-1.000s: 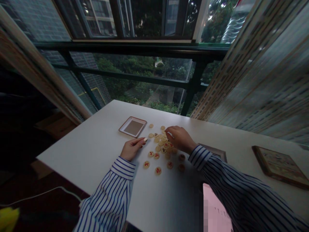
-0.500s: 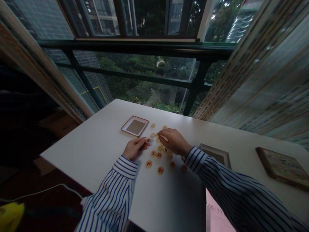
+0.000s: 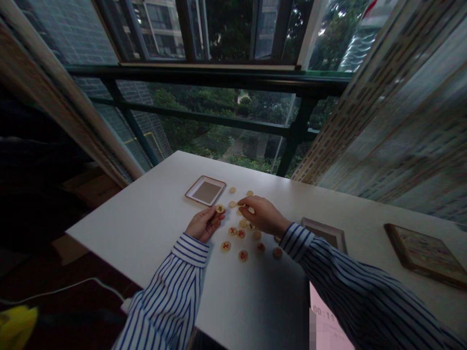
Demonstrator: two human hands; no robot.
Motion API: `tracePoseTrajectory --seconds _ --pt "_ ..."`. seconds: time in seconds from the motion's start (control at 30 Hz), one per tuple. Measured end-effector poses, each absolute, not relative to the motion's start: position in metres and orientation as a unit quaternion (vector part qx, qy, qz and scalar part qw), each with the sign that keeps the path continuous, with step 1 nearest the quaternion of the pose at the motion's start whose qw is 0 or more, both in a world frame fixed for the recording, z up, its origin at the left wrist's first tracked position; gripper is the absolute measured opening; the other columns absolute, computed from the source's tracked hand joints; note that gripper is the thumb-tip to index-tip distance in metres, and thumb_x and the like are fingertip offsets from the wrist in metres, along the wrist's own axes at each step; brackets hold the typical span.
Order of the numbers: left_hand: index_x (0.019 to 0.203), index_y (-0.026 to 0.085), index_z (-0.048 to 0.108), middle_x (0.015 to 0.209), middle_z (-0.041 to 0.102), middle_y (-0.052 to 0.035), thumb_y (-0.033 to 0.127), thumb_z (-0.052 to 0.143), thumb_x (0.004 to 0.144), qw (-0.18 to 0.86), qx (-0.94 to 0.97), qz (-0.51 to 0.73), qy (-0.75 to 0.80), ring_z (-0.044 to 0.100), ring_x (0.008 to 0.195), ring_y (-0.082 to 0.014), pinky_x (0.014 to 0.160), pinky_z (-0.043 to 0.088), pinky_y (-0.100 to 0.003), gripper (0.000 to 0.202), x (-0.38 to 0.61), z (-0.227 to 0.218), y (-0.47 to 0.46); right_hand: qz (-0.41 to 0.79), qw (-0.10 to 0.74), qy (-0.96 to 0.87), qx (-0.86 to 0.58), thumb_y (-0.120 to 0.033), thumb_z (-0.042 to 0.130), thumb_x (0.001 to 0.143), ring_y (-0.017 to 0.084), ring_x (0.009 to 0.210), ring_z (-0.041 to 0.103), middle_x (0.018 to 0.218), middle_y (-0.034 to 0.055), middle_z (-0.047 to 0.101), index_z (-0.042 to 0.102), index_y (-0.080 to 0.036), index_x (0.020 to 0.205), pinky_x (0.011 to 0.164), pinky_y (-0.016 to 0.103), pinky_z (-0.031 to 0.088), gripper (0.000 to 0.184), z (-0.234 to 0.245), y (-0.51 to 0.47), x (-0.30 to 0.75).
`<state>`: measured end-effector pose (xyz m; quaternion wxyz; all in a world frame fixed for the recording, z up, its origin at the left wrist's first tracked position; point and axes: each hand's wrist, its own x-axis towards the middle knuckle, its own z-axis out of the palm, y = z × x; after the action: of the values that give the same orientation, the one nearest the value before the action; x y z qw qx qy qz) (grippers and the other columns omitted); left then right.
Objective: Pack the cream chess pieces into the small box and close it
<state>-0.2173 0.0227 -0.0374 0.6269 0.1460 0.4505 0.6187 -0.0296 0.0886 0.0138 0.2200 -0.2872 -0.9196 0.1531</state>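
Note:
In my left hand (image 3: 201, 225) a round Chinese chess piece (image 3: 219, 209) with a dark character is held between thumb and fingers, its face turned up. My right hand (image 3: 264, 212) hovers low over the scattered pieces, thumb and forefinger apart, the other fingers partly hidden. Pale blank-side pieces lie by its fingertips, one of them a plain piece (image 3: 232, 204). Nearer to me are face-up pieces with red characters, such as a red-marked piece (image 3: 225, 246) and another red piece (image 3: 242, 255). Some pieces are covered by my right hand.
Behind my left hand lies a shallow box tray (image 3: 187, 194) on the white table (image 3: 138, 214). A second grey tray (image 3: 342, 238) sits beyond my right forearm. Farther right is a brown patterned box (image 3: 430, 253). A window railing (image 3: 204, 73) stands behind the table.
My left hand has tilted the chess piece so its dark character faces up more, shifting slightly left. My right hand has stayed over the pieces, with little movement.

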Motion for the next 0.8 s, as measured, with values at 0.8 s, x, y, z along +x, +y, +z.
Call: tracePoseTrajectory --seconds 0.8 --pt "0.088 0.012 0.062 0.077 0.071 -0.0064 0.014 0.065 0.074 0.664 0.207 0.602 0.392 0.067 0.062 -0.0128 0.053 0.054 -0.019 0.015 -0.164 0.006 0.006 0.2 0.312 -0.878 -0.304 -0.023 0.052 0.082 0.014 0.079 0.06 0.087 0.0041 0.067 0.062 -0.018 0.093 0.073 0.027 0.045 0.016 0.036 0.063 0.016"
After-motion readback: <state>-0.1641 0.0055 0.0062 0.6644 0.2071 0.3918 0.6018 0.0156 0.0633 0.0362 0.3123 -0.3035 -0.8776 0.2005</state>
